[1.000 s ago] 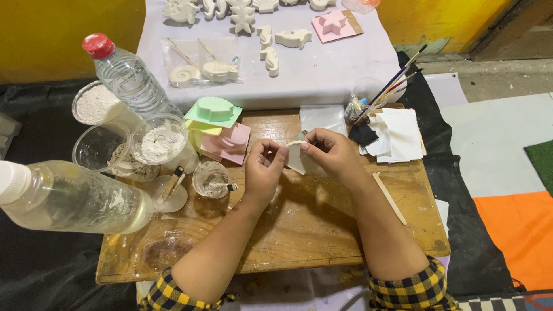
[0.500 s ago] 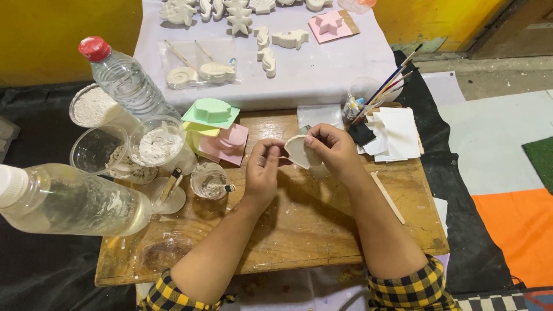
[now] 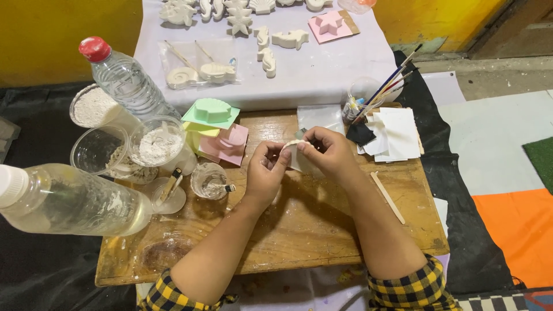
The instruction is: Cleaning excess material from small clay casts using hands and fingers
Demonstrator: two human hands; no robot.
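Both hands meet over the middle of a small wooden table (image 3: 322, 230). My left hand (image 3: 266, 170) and my right hand (image 3: 324, 151) pinch a small white plaster cast (image 3: 292, 144) between their fingertips, its thin edge turned up toward the camera. Under the hands lies a clear plastic bag (image 3: 319, 118). Just left of my left hand stand stacked pastel moulds, green (image 3: 211, 113) over yellow and pink (image 3: 226, 144).
Two clear water bottles (image 3: 124, 80) (image 3: 69, 201), cups of white powder (image 3: 156, 144), a small cup with a stirrer (image 3: 210, 181), a jar of paintbrushes (image 3: 374, 95), white paper squares (image 3: 394, 132), a wooden stick (image 3: 387, 197). Several plaster sea-shape casts (image 3: 268, 55) lie on a white cloth behind.
The plaster cast has been turned between the fingers, from showing its round face to edge-on. Both hands stay at the table's middle.
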